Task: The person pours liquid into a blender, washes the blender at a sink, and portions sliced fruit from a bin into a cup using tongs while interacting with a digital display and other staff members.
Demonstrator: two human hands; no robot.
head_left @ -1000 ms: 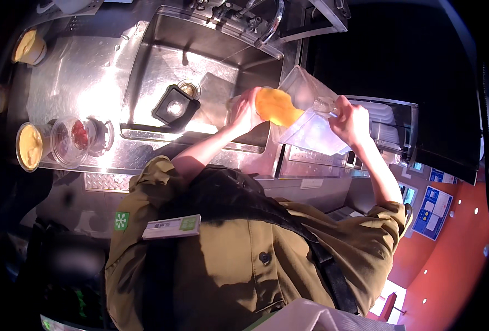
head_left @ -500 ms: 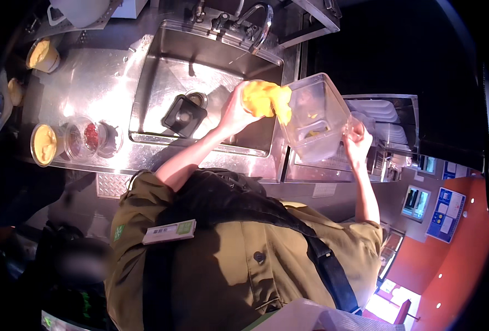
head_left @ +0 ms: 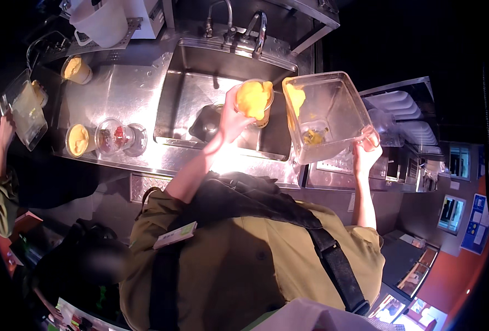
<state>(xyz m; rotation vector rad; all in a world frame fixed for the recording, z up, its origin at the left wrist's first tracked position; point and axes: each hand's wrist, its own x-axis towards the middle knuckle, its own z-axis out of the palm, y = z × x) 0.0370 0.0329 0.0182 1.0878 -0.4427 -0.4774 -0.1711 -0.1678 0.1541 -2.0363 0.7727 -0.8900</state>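
Over the right part of the sink (head_left: 173, 110), my left hand (head_left: 231, 126) is closed round a cup (head_left: 262, 122) heaped with soft yellow food (head_left: 252, 99). My right hand (head_left: 367, 154) grips a clear square plastic container (head_left: 335, 113) at its lower right, by what looks like a handle. The container is tilted, so its inside shows. A yellow lump clings to its left wall, and small yellow scraps lie at its bottom. A narrow gap separates the cup from the container's rim. A dark square piece (head_left: 203, 122) lies in the sink, partly behind my left forearm.
Left of the sink, the steel counter (head_left: 126, 94) holds two yellow-filled cups (head_left: 79, 139) and clear tubs (head_left: 112, 137), one with red contents. A co-worker's hand (head_left: 6, 124) holds a clear flat tray (head_left: 30, 113) at far left. Faucets (head_left: 260, 36) rise behind the sink; white trays (head_left: 396, 105) stand right.
The yellow food bridged the cup and the container's rim; now they are apart, with a lump left in the container. The view has shifted, and a co-worker's hand with a tray shows at left.
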